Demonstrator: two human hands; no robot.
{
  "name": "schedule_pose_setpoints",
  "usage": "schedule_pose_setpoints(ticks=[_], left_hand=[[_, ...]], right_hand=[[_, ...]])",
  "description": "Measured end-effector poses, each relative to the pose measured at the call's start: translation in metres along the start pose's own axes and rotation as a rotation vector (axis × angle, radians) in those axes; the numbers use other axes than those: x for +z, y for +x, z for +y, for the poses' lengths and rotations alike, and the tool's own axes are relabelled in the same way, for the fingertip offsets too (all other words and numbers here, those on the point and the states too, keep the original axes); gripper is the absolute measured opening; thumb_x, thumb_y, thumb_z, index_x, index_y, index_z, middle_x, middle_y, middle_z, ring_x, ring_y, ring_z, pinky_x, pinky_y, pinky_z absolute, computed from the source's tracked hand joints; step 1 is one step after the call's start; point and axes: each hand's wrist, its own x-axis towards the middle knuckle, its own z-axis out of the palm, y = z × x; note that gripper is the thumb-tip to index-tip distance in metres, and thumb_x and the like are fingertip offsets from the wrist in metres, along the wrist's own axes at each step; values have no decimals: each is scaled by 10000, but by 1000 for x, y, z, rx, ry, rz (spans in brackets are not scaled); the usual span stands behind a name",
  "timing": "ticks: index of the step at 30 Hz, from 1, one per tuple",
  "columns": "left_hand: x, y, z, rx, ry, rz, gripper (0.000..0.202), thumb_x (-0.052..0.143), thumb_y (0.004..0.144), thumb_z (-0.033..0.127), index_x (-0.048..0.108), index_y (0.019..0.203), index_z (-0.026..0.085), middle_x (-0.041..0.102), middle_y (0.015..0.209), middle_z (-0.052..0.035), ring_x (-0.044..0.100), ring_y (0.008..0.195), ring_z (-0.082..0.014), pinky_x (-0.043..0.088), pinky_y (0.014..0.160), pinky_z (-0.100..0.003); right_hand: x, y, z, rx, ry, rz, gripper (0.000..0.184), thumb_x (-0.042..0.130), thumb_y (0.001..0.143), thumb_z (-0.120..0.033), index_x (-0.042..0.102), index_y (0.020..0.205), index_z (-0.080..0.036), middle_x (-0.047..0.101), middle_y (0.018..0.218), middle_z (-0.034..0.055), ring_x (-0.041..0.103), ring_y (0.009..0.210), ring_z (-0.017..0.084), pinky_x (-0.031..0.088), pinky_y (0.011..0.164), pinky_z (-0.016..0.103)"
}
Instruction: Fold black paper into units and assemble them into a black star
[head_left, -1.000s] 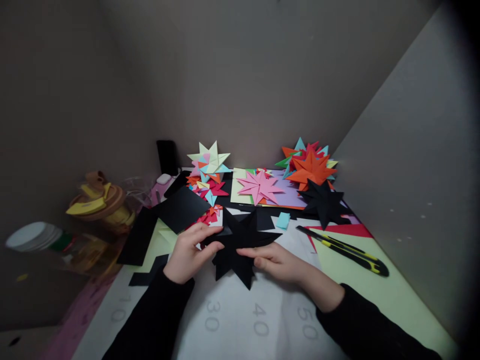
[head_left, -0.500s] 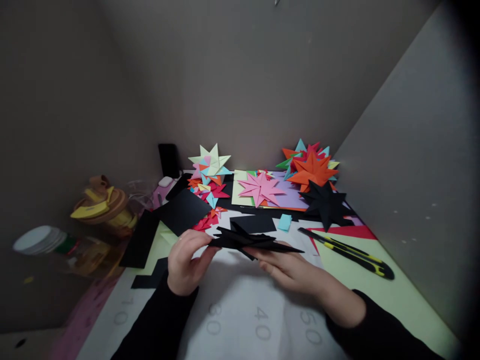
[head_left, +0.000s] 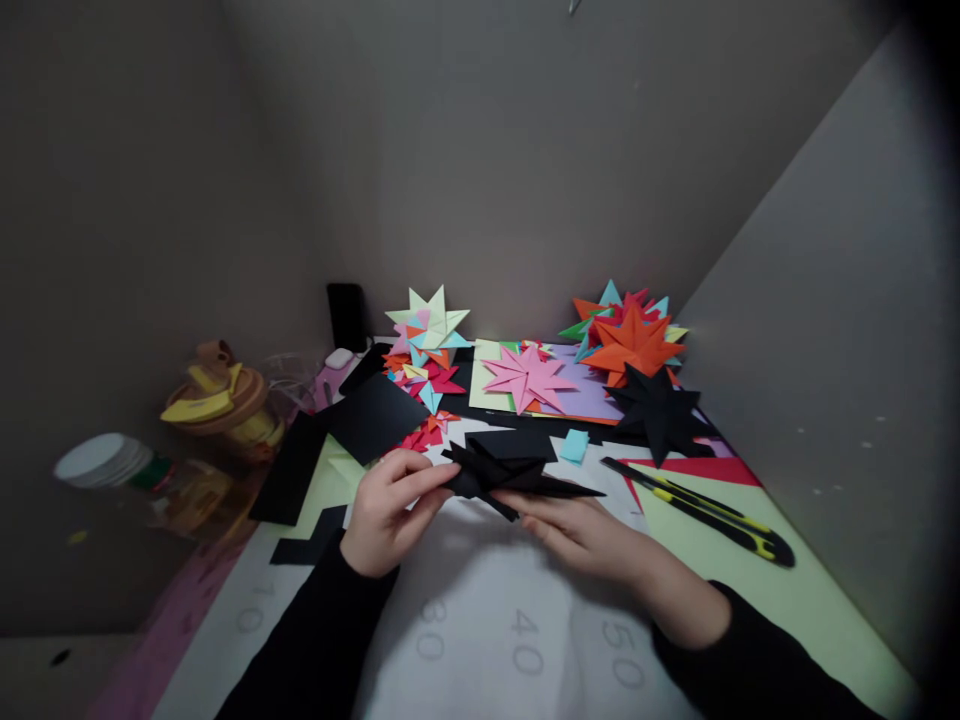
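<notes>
Between my two hands, above the white mat (head_left: 480, 640), is a folded black paper star (head_left: 510, 472), seen nearly edge-on with its points sticking out to the right and below. My left hand (head_left: 397, 510) pinches its left end between thumb and fingers. From the right, my right hand (head_left: 581, 530) grips the star's underside; part of those fingers is hidden beneath the paper. Just behind the star lie a black paper rectangle (head_left: 510, 444) and a small light-blue folded paper (head_left: 574, 446).
A yellow-black utility knife (head_left: 705, 515) lies at the right on pale green paper (head_left: 795, 600). Finished stars stand at the back: a pink star (head_left: 529, 378), an orange star (head_left: 634, 342) and a black star (head_left: 658, 410). A jar (head_left: 112, 465) and a lidded cup (head_left: 225, 405) stand left.
My left fingers have shifted slightly right along the black paper star, and its left part has tilted so more folds show. My right hand keeps its hold. The view has shifted a little.
</notes>
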Motion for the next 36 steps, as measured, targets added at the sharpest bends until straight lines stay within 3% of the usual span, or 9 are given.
schedule_pose_setpoints(ticks=[6, 15, 20, 29, 32, 36], left_hand=[[-1, 0, -6, -71, 9, -79, 251, 553, 854, 162, 659, 1076, 215, 576, 810, -41, 557, 726, -142, 466, 641, -267], [5, -1, -7, -46, 153, -35, 219, 630, 811, 236, 672, 1026, 222, 531, 884, -61, 520, 841, -188, 473, 728, -337], [7, -4, -9, 18, 95, -37, 242, 543, 867, 181, 644, 1080, 233, 582, 905, -62, 561, 797, -155, 490, 688, -287], [8, -3, -7, -10, 150, -57, 164, 468, 906, 220, 623, 923, 170, 618, 848, -76, 559, 771, -172, 458, 707, -303], [11, -4, -5, -46, 198, -75, 171, 441, 908, 204, 598, 855, 162, 600, 807, -73, 550, 754, -179, 451, 694, -308], [12, -7, -5, -101, 176, -41, 134, 443, 908, 201, 572, 904, 168, 588, 768, -48, 560, 684, -158, 457, 626, -269]], right_hand=[[2, 2, -2, 54, -1, -37, 424, 402, 924, -282, 462, 1342, -316, 630, 1223, 17, 660, 992, 194, 504, 904, 375], [3, 2, 0, 65, -15, -55, 421, 388, 931, -307, 465, 1344, -293, 576, 1284, 24, 606, 1105, 222, 480, 938, 397], [-1, 3, -7, 43, -28, -48, 421, 408, 920, -287, 470, 1336, -314, 582, 1278, 9, 611, 1096, 204, 471, 949, 376], [-2, 2, -11, 26, -87, -27, 388, 465, 901, -326, 539, 1282, -335, 682, 1136, 11, 654, 949, 194, 475, 920, 357], [-1, 1, -11, 32, -85, -41, 387, 450, 910, -346, 546, 1283, -313, 725, 993, 28, 664, 818, 178, 498, 852, 325], [1, 2, -11, 53, -62, -48, 425, 426, 909, -330, 509, 1322, -279, 729, 803, 14, 613, 598, 137, 512, 683, 272]])
